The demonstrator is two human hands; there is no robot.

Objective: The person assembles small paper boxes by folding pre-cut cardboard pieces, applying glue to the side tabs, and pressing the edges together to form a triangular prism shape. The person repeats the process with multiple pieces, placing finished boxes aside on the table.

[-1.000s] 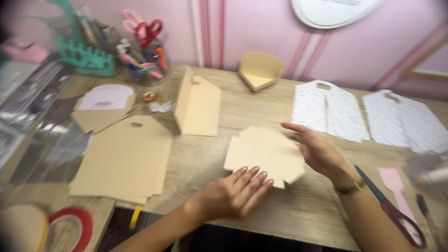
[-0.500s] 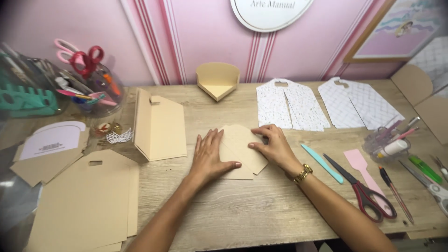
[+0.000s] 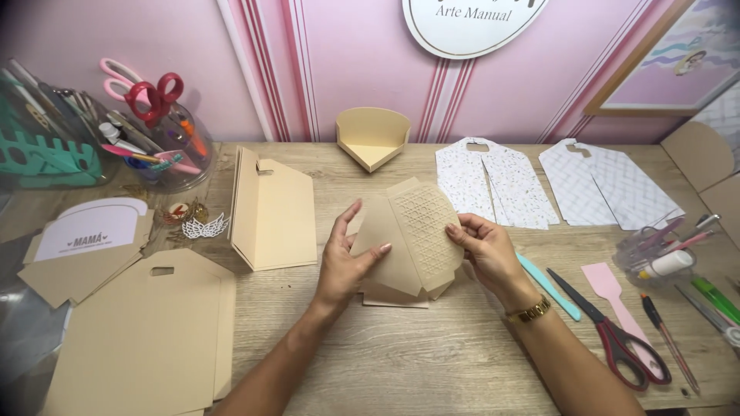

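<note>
Both hands grip a tan, fan-shaped cardboard piece with an embossed lattice panel (image 3: 412,235), lifted at a tilt above the middle of the wooden bench (image 3: 432,362). The left hand (image 3: 347,266) pinches its left edge and the right hand (image 3: 482,250) its right edge. Red-handled scissors (image 3: 617,339) lie well to the right.

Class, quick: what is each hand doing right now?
Left hand: closed on the left side of the tan card piece, lifted off the table.
Right hand: gripping its embossed right edge.
</note>
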